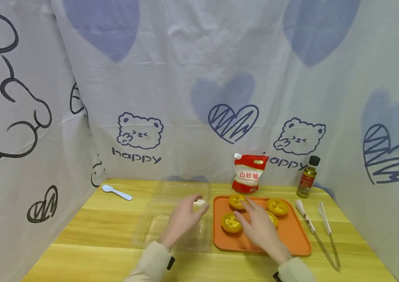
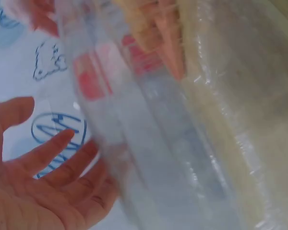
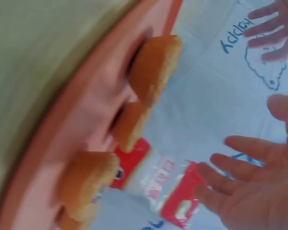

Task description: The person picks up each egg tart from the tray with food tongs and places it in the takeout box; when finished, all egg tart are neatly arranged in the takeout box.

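My left hand point(image 1: 184, 218), fingers spread and holding nothing, is over the right part of a clear plastic container point(image 1: 157, 229). In the left wrist view the container's clear wall point(image 2: 168, 139) rises right beside the fingers. My right hand point(image 1: 260, 228) hovers above an orange tray point(image 1: 292, 237), its fingers loosely extended and its palm bare. Several yellow egg tarts lie on that tray: one front left point(image 1: 231, 223), one back left point(image 1: 236, 202), one back right point(image 1: 277, 207), and another point(image 1: 273, 219) partly hidden behind the right hand. In the right wrist view, a tart point(image 3: 153, 67) stands apart from the fingers.
Behind the tray stands a red and white sugar bag point(image 1: 249, 174). A small oil bottle point(image 1: 307, 178) with a black cap is at the back right. Tongs point(image 1: 321, 241) with white tips lie right of the tray. A white spoon point(image 1: 117, 192) rests at the back left.
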Motion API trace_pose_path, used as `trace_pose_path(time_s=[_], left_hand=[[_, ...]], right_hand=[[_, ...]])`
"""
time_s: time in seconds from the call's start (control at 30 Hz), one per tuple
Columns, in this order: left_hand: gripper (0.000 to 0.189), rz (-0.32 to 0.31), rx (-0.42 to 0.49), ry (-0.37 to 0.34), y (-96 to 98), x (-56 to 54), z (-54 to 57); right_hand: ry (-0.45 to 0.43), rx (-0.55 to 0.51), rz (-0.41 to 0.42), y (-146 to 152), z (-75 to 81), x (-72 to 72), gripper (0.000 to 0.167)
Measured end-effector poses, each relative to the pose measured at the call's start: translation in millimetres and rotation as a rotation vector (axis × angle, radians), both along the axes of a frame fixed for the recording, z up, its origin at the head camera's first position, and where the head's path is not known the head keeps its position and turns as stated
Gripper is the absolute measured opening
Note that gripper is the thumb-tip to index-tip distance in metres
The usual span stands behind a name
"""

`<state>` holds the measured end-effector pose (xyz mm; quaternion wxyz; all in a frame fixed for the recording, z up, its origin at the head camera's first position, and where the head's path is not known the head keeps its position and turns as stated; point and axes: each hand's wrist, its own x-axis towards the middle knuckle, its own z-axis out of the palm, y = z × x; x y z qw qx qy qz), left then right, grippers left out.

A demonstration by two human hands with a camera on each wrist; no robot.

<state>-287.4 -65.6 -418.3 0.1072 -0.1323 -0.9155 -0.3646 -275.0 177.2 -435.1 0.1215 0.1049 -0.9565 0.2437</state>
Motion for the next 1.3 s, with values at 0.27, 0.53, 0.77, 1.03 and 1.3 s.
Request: trace_pose_path(time_s=[0.27, 0.53, 0.77, 1.03, 1.3], left_hand=[[0.026, -0.016, 0.274, -0.029, -29.8, -9.5, 1.9], [0.02, -0.046, 0.367, -0.127, -71.2, -13.9, 0.1], [0.027, -0.05, 0.411, -0.218, -106.6, -17.8, -1.8], [0.027, -0.039, 0.4, -0.232, -149.6, -21.2, -6.5], [0.031, 0.005, 0.348, -0.261, -179.7, -16.2, -16.7]], right_hand=[[-0.023, -0.39, -0.001, 26.0, -9.6, -8.1, 0.04], [-0.19, -0.564, 0.032, 61.1, -13.4, -10.4, 0.037], [-0.258, -0.674, 0.083, 92.6, -12.2, -8.1, 0.044], [-0.281, -0.647, 0.043, 128.7, -8.3, -7.1, 0.051], [-0.229, -0.583, 0.016, 178.8, -12.2, -1.2, 0.055]])
